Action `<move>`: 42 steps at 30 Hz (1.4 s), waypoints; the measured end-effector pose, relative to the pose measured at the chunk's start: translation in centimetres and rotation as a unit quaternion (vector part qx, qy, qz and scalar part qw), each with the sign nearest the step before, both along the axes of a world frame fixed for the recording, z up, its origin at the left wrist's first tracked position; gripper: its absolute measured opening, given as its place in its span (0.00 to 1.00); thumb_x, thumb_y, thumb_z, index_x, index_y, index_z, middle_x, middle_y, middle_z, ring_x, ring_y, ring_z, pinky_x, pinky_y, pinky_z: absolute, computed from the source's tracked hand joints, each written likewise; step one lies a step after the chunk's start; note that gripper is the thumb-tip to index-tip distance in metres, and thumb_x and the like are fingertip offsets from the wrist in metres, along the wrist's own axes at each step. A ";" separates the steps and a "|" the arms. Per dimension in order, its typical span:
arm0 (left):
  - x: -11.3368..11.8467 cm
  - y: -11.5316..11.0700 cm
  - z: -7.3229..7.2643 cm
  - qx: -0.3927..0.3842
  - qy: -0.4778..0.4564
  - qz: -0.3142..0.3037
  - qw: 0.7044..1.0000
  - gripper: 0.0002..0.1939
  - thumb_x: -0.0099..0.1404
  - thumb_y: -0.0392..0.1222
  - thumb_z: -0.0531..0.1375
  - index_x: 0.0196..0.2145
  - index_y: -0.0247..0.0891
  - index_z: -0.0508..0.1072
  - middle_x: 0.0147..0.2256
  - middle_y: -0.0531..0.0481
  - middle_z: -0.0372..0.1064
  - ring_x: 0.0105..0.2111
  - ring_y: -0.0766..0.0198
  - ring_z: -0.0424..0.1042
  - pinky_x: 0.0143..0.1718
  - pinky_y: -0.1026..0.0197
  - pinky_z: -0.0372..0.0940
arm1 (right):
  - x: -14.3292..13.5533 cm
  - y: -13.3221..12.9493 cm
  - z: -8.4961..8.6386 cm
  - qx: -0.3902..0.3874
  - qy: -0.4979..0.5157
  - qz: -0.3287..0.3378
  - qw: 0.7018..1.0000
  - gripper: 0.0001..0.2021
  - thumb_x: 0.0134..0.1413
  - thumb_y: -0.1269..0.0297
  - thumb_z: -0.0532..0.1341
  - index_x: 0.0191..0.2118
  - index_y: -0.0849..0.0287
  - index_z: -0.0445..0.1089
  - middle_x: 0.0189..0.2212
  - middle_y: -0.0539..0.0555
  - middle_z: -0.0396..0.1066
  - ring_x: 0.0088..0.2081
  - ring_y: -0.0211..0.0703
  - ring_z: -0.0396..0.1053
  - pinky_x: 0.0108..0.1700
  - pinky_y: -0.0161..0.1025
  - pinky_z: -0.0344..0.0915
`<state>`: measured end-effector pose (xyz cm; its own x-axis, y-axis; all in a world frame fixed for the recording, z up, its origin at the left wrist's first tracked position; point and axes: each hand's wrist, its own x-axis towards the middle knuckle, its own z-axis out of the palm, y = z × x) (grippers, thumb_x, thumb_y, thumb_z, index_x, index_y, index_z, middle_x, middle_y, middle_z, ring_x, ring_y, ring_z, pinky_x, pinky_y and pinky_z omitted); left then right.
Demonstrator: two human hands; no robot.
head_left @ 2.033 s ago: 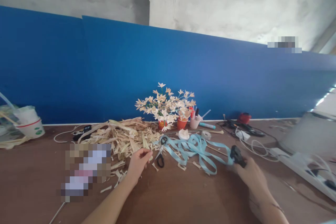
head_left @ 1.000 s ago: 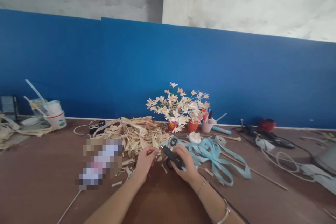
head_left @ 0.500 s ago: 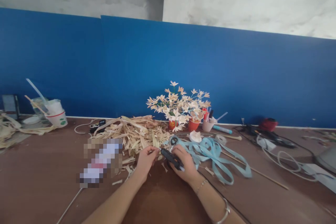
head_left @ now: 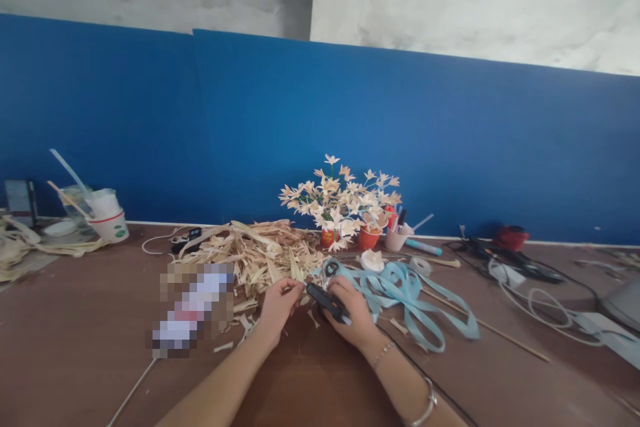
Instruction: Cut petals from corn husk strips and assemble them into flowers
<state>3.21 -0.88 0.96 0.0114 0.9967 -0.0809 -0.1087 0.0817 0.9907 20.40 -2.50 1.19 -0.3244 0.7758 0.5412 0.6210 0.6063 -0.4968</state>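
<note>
My right hand (head_left: 360, 320) is wrapped around a black glue gun (head_left: 324, 299), whose tip points left toward my other hand. Thumb and fingers of my left hand (head_left: 275, 310) are pinched together right at that tip; whatever sits between them is too small to make out. Just beyond both hands lies a heap of dried corn husk strips (head_left: 260, 250). Pale husk flowers (head_left: 345, 197) on thin stems stand in red paper cups (head_left: 369, 237) behind the heap. To the right of my right hand, light blue ribbon (head_left: 400, 290) lies in loose loops.
A thin wooden stick (head_left: 510, 339) lies right of the ribbon. A pixelated flat object (head_left: 193, 310) with a cable is on the left. A white cup (head_left: 111, 223) stands farther left, and cables (head_left: 537, 303) tangle at the right. A blue partition (head_left: 240, 127) borders the table's back.
</note>
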 end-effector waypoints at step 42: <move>-0.1 0.1 -0.3 0.000 0.016 -0.004 1.000 0.14 0.50 0.50 0.60 0.24 0.35 0.68 0.12 0.60 0.57 0.12 0.74 0.51 0.16 0.70 0.44 | 0.2 0.3 -0.4 -0.006 0.008 0.010 1.000 0.07 0.42 0.74 0.58 0.27 0.57 0.58 0.33 0.53 0.60 0.34 0.42 0.61 0.35 0.36 0.61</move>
<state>3.10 -0.77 0.65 0.0166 0.9965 -0.0822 -0.0765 0.0832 0.9936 20.65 -2.25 0.82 -0.3311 0.7757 0.5373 0.6006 0.6124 -0.5140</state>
